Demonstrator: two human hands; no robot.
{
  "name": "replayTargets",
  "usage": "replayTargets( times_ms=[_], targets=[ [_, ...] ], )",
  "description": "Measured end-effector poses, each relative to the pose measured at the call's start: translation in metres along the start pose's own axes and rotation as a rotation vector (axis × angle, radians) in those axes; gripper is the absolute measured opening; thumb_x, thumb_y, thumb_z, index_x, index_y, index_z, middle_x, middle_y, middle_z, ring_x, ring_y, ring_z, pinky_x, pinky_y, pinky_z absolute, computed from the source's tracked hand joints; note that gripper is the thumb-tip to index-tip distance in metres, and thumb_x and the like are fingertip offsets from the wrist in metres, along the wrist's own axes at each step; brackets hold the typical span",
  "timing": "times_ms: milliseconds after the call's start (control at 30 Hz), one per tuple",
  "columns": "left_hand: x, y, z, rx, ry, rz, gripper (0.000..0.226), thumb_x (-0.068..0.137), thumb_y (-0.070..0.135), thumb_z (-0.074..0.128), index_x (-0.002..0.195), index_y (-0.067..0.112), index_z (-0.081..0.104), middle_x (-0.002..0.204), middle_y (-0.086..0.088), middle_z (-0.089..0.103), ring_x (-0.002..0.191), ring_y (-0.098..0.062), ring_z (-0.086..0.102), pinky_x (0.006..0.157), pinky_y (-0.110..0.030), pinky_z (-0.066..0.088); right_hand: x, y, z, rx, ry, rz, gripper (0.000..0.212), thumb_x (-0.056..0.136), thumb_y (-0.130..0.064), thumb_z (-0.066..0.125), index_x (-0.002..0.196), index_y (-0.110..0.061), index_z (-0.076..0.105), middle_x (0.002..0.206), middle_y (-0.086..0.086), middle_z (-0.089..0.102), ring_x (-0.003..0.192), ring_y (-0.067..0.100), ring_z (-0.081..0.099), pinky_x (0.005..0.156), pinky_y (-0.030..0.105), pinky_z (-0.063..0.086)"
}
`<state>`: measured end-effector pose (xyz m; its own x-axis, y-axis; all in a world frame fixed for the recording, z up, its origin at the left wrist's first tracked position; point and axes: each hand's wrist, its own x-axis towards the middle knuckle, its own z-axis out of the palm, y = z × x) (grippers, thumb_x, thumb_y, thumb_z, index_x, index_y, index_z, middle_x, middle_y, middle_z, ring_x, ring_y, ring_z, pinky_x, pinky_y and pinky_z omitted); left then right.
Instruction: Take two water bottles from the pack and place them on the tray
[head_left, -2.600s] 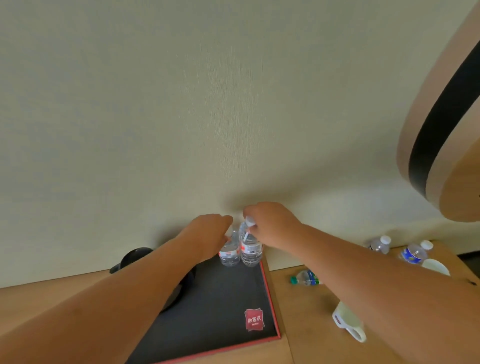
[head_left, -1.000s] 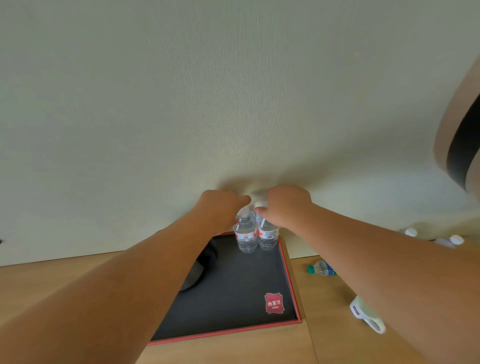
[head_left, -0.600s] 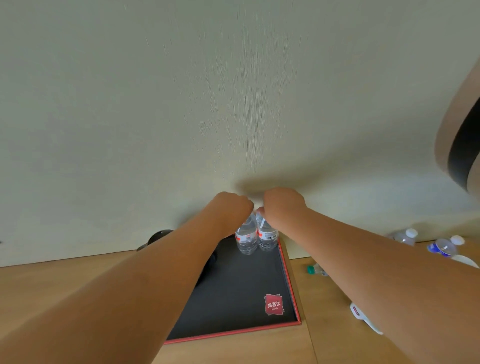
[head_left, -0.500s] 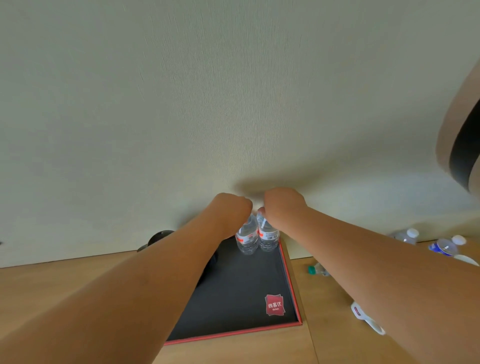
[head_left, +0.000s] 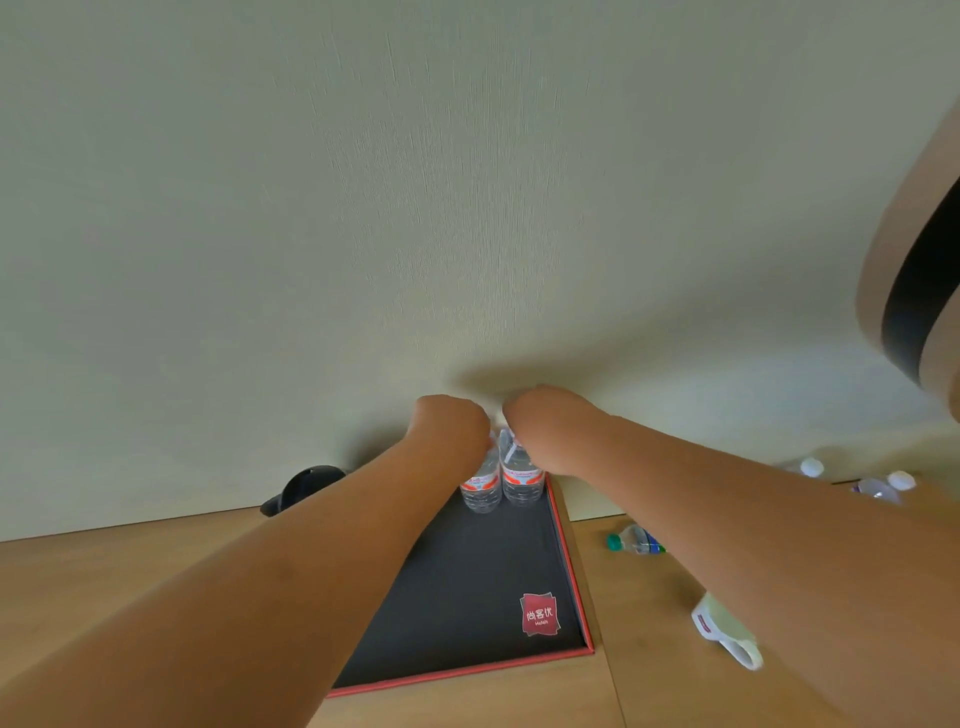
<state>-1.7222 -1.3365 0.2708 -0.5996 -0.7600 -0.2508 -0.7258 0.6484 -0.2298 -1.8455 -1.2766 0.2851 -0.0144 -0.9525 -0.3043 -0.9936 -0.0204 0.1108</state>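
Two clear water bottles with red-and-white labels stand upright side by side at the far right corner of a black tray (head_left: 467, 582) with a red rim. My left hand (head_left: 451, 423) is closed over the top of the left bottle (head_left: 480, 488). My right hand (head_left: 540, 415) is closed over the top of the right bottle (head_left: 521, 483). Both caps are hidden under my fingers. The pack is not in view.
The tray lies on a wooden table against a pale wall. A dark round object (head_left: 304, 488) sits left of the tray. Right of it lie a green-capped bottle (head_left: 634, 541), a white mug (head_left: 727, 636) and other bottles (head_left: 878, 486) at the far right.
Both hands have stayed on the bottle tops while the two bottles stand on the tray. Only the view has shifted slightly.
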Motion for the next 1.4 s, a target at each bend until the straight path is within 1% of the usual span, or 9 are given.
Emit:
replayTargets(
  times_ms=[133,233,433,700,933,1033,1133,1267,1400],
  targets=[
    [-0.001,0.007,0.001,-0.072,-0.021,0.013,0.011,0.105,0.020,0.051,0.103,0.015,0.060,0.077,0.004,0.058,0.081,-0.022,0.063,0.069,-0.029,0.040,0.001,0.008,0.006,0.038,0.021,0.011,0.023,0.095,0.001,0.057,0.116,-0.003,0.067,0.116,0.012,0.069,0.105,0.028,0.065,0.087,0.034,0.048],
    [-0.001,0.004,0.002,-0.204,-0.068,0.060,0.025,0.106,0.018,0.051,0.128,0.005,0.053,0.114,-0.012,0.069,0.106,-0.030,0.068,0.078,-0.035,0.048,0.002,0.012,0.014,0.076,0.048,0.030,0.012,0.095,-0.001,0.057,0.100,-0.009,0.063,0.090,0.005,0.061,0.085,0.023,0.054,0.072,0.030,0.039],
    [-0.007,-0.010,0.011,-0.274,-0.051,0.150,0.037,0.100,0.020,0.062,0.130,0.008,0.045,0.115,-0.015,0.065,0.090,-0.026,0.058,0.073,-0.033,0.044,0.004,0.004,0.016,0.141,-0.002,0.039,0.029,0.100,-0.002,0.052,0.126,-0.003,0.063,0.114,0.014,0.064,0.104,0.027,0.063,0.080,0.033,0.043],
    [-0.005,-0.014,0.011,-0.360,-0.006,0.100,0.042,0.100,0.031,0.061,0.139,0.017,0.051,0.132,-0.008,0.065,0.122,-0.030,0.061,0.086,-0.032,0.043,0.006,0.017,0.017,0.123,0.123,-0.006,0.023,0.093,-0.004,0.060,0.114,-0.010,0.067,0.109,0.007,0.069,0.102,0.027,0.067,0.071,0.027,0.036],
    [-0.004,-0.009,0.015,-0.391,-0.027,0.065,0.037,0.100,0.025,0.059,0.133,0.010,0.051,0.119,-0.016,0.067,0.113,-0.035,0.063,0.076,-0.033,0.038,0.011,0.009,0.013,0.105,0.000,0.029,0.028,0.099,-0.005,0.051,0.124,-0.002,0.065,0.117,0.011,0.068,0.111,0.028,0.064,0.078,0.030,0.039],
    [-0.010,-0.005,0.013,-0.370,-0.016,0.061,0.036,0.101,0.024,0.058,0.131,0.008,0.047,0.116,-0.018,0.067,0.111,-0.037,0.063,0.077,-0.037,0.043,0.006,0.001,0.008,0.115,-0.021,0.054,0.026,0.099,-0.004,0.049,0.119,-0.002,0.066,0.102,0.010,0.067,0.101,0.026,0.064,0.075,0.030,0.039],
    [-0.015,-0.002,0.015,-0.384,-0.030,0.003,0.040,0.100,0.028,0.060,0.132,0.011,0.043,0.114,-0.016,0.067,0.106,-0.036,0.066,0.078,-0.039,0.050,-0.003,-0.003,0.005,0.183,0.015,0.105,0.027,0.096,-0.005,0.053,0.119,-0.004,0.068,0.110,0.011,0.069,0.104,0.027,0.067,0.081,0.033,0.049],
    [-0.030,-0.007,0.016,-0.572,-0.082,-0.117,0.065,0.093,0.030,0.072,0.144,0.007,0.040,0.128,-0.015,0.066,0.115,-0.035,0.066,0.088,-0.037,0.054,-0.022,-0.002,0.012,0.341,0.147,0.155,0.052,0.096,-0.013,0.054,0.146,-0.008,0.040,0.121,0.012,0.064,0.111,0.032,0.065,0.085,0.038,0.051],
    [-0.066,-0.019,0.023,-0.540,-0.141,-0.078,0.055,0.097,0.026,0.068,0.146,0.008,0.051,0.143,-0.013,0.060,0.128,-0.031,0.059,0.100,-0.033,0.046,-0.051,-0.011,0.030,0.431,0.176,0.247,0.086,0.091,-0.010,0.059,0.161,-0.010,0.011,0.137,0.014,0.055,0.117,0.033,0.061,0.091,0.044,0.054]
  ],
)
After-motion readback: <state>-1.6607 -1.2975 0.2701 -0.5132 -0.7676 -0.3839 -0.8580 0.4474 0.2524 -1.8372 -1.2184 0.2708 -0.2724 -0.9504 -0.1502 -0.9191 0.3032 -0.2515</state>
